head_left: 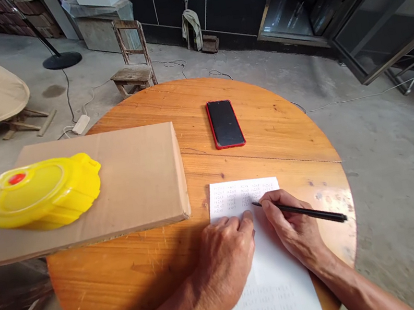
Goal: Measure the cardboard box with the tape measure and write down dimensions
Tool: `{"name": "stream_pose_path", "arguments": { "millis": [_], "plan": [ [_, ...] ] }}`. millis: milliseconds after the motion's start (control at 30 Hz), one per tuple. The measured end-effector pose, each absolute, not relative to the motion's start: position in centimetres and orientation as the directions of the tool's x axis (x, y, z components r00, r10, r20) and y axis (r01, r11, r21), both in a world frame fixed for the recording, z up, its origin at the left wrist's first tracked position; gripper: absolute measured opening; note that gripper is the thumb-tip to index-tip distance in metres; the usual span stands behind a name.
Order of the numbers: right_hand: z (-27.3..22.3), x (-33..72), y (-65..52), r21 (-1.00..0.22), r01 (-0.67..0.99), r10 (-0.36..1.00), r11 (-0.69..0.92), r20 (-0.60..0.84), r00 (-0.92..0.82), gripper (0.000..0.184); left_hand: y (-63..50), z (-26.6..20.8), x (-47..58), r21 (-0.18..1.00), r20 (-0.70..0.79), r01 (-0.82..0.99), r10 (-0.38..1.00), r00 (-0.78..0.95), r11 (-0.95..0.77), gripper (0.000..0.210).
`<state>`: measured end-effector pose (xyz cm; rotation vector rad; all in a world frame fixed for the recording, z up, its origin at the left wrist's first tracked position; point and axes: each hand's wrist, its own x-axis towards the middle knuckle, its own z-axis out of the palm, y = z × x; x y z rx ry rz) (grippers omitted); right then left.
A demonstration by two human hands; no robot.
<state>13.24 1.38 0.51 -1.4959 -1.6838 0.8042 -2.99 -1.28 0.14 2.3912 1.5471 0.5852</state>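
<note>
My right hand [292,220] is closed around a slim black pen [312,211], its tip on a white sheet of paper [267,266]. Rows of small handwritten characters run across the upper part of the sheet, and fainter rows show near its lower edge. My left hand [228,246] lies on the left side of the paper with its fingers curled, pressing the sheet to the table. Its fingertips are mostly hidden. Both hands are close together, left of the pen tip and right of it.
The round wooden table [279,111] carries a phone in a red case [225,124] beyond the paper. At left, a flat cardboard box [139,177] overhangs the table edge, with a yellow plastic case [45,195] on it. A small wooden chair [134,64] stands behind.
</note>
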Motion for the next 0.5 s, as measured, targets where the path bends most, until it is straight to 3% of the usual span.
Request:
{"name": "stream_pose_path", "arguments": {
  "millis": [500],
  "plan": [
    [0.60, 13.11, 1.55, -0.759, 0.626, 0.983, 0.180, 0.150, -0.102, 0.015, -1.34, 0.13, -3.01, 0.406, 0.202, 0.816, 0.911, 0.359, -0.412, 0.029]
  ]
}}
